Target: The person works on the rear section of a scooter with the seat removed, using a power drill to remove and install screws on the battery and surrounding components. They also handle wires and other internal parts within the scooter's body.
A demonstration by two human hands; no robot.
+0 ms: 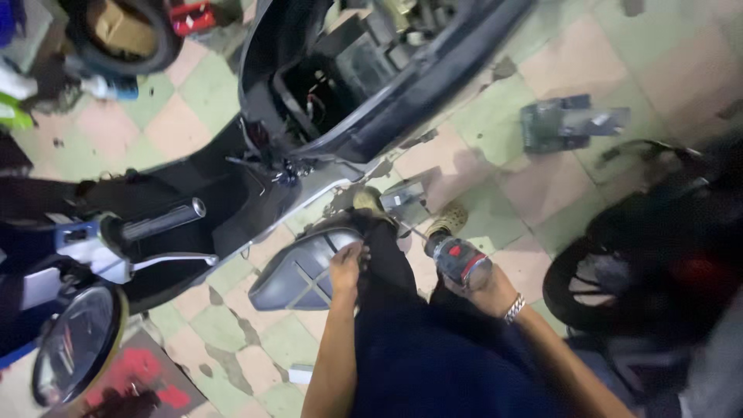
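Note:
My right hand [489,292], with a metal bracelet at the wrist, grips a power screwdriver [458,259] with a grey and red body. Its thin bit points up-left toward a small metal bracket [404,200] on the scooter's lower side. My left hand [346,267] rests on the edge of a grey scooter body panel [298,272] that lies low beside my dark trouser leg, fingers curled on its rim. The stripped dark scooter body [371,77] stands in front of me with its inner wiring exposed.
The scooter handlebar grip and brake lever [159,224] and the round speedometer [77,344] are at the left. A grey metal part [569,122] lies on the tiled floor at upper right. A dark helmet-like heap [658,255] sits at the right, a tyre [116,31] at top left.

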